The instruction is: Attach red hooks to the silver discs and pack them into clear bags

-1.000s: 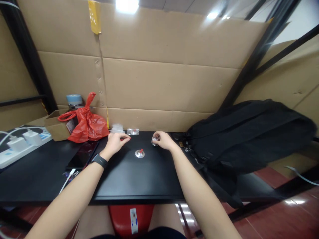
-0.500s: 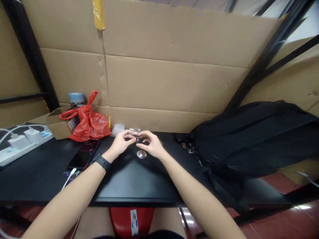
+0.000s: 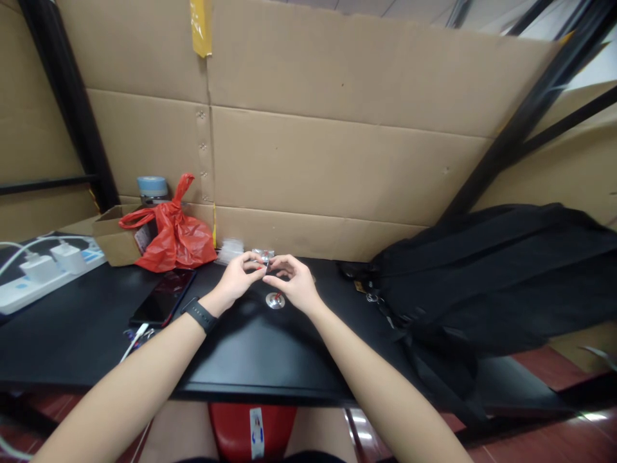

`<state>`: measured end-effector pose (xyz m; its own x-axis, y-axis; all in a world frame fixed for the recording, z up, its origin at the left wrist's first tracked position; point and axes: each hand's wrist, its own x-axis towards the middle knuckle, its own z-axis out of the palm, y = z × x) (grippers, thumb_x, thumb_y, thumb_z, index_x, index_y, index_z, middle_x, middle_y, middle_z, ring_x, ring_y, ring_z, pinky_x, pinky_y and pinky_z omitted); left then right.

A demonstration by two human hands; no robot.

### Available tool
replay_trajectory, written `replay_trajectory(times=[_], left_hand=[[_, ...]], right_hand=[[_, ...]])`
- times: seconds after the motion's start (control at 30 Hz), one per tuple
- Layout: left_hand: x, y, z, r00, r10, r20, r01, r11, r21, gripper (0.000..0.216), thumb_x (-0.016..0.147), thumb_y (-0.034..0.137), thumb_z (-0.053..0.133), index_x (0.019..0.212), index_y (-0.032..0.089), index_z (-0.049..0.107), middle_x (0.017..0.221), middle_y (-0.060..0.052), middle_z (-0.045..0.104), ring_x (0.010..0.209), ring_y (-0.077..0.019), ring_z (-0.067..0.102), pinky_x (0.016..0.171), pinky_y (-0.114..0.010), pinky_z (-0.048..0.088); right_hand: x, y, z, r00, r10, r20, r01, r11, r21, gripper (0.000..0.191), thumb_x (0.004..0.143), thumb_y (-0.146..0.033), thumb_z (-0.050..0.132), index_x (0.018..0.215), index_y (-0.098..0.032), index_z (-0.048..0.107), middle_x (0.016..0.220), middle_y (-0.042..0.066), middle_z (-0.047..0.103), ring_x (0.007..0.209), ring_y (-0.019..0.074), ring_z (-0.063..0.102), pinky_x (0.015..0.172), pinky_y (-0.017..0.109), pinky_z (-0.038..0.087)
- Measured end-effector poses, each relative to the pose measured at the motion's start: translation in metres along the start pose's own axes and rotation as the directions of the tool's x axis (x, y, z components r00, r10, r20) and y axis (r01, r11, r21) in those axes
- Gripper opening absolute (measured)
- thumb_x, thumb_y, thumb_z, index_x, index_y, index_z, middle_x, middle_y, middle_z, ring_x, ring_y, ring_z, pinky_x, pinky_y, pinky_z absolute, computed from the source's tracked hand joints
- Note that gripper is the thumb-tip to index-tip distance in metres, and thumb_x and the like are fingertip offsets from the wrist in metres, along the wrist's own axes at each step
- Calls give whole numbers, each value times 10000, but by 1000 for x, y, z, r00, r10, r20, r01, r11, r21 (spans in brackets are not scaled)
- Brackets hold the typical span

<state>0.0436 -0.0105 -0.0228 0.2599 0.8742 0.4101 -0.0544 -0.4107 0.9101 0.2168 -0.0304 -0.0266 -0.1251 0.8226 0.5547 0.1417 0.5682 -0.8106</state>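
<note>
Head view: looks forward-down over black desk (image 3: 270, 360), cardboard wall (image 3: 337, 161) close ahead.

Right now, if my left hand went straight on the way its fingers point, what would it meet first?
Your left hand points rightward at the small piece pinched at its fingertips; just beyond is the right hand. They look almost touching, though depth is unclear.

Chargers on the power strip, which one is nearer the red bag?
The right-hand charger, beside the cardboard box; the other charger sits farther left.
</note>
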Motion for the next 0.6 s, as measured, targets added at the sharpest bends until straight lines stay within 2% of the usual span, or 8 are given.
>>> replay_trajectory(times=[0.1,0.27,0.4,0.5,0.6], left_hand=[[0,0,0,999,36,-5,-36,999,33,287,731,328,759,902,177,585,977,-58,696,935,-205,697,837,-306,532],[1,4,-2,994,111,12,-112,988,110,311,722,335,788,898,172,590,932,-56,695,888,-205,702,829,-311,537],[0,5,-2,989,141,50,-147,977,154,253,737,276,770,882,169,593,883,-44,696,858,-195,701,822,-304,538],[-1,3,-2,986,156,61,-164,970,181,212,757,262,750,879,170,603,870,-37,697,852,-186,698,825,-298,533],[-1,3,-2,984,176,31,-179,960,217,194,773,280,742,866,170,611,874,-37,697,862,-185,689,834,-297,523]], right_hand=[[0,-1,1,997,76,9,-76,995,66,418,658,-505,815,809,-205,566,996,66,691,858,204,701,781,335,571],[0,-5,-1,989,146,10,-146,974,172,446,635,-531,828,809,-196,591,888,45,699,797,209,717,777,350,587],[0,-6,-1,971,215,107,-229,961,153,456,735,-614,720,763,-170,621,733,40,690,665,191,713,644,299,557],[0,-7,0,936,306,174,-336,924,180,503,772,-658,656,782,-157,626,768,45,695,636,177,717,557,241,509],[-2,-10,1,914,360,187,-398,884,244,494,772,-648,665,820,-159,617,856,58,712,672,172,730,543,210,483]])
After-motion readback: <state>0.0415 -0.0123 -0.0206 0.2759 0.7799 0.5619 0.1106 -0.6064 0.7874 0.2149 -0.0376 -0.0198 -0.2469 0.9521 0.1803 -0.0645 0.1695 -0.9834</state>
